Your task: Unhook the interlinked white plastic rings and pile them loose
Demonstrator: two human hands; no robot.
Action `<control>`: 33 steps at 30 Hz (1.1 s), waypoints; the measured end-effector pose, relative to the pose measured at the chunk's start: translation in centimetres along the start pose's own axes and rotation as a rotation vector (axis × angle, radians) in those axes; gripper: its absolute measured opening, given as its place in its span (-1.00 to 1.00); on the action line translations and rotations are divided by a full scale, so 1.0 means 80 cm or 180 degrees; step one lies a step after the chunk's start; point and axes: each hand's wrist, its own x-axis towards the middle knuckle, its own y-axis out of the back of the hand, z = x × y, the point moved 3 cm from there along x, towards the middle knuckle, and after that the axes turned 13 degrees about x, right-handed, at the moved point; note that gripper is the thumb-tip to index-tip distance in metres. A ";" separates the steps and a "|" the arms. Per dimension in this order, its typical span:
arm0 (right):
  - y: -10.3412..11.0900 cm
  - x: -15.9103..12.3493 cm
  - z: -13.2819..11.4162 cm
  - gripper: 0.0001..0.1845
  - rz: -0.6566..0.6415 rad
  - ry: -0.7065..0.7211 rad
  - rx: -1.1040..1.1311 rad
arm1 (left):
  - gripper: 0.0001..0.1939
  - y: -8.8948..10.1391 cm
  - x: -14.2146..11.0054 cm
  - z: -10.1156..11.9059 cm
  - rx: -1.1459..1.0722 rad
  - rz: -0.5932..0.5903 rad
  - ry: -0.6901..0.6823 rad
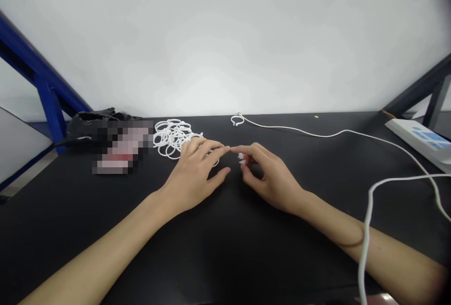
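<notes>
My left hand (195, 173) is held palm down with its fingers stretched out and its thumb apart. Part of a white ring (216, 163) shows behind its fingers; whether the hand touches it I cannot tell. My right hand (271, 173) is curled, thumb and fingers around a small white plastic piece (241, 159) with jagged ends; most of it is hidden by the fingers. Both index fingertips meet or nearly meet. Left of my left hand lies a tangled pile of thin white plastic rings (172, 136). A single open white ring (237, 120) with clip-like ends sits farther back.
A black plastic bag (88, 126) and a blurred-out pinkish item (123, 150) lie at the left. One white cable (303, 132) runs across the black table (218, 258); another white cable (368, 230) crosses my right forearm. A white box (419, 138) stands right. A white wall rises behind.
</notes>
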 end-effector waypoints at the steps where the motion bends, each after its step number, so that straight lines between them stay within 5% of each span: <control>1: 0.001 0.000 -0.002 -0.69 0.0008 0.0047 0.0063 | -0.65 0.001 0.000 0.004 -0.0081 0.0003 -0.0051; 7: 0.002 0.001 -0.009 -0.88 -0.0043 0.0182 0.0365 | -0.65 0.006 0.000 0.017 -0.0406 0.0033 -0.0279; 20: 0.005 0.000 -0.010 -0.88 0.0206 -0.0427 0.0230 | -0.89 0.015 0.001 0.016 -0.0447 0.0438 -0.0320; 33: 0.002 0.003 -0.013 -0.83 -0.0036 0.0053 0.0331 | -0.81 0.014 -0.001 0.007 -0.0168 0.0677 0.0172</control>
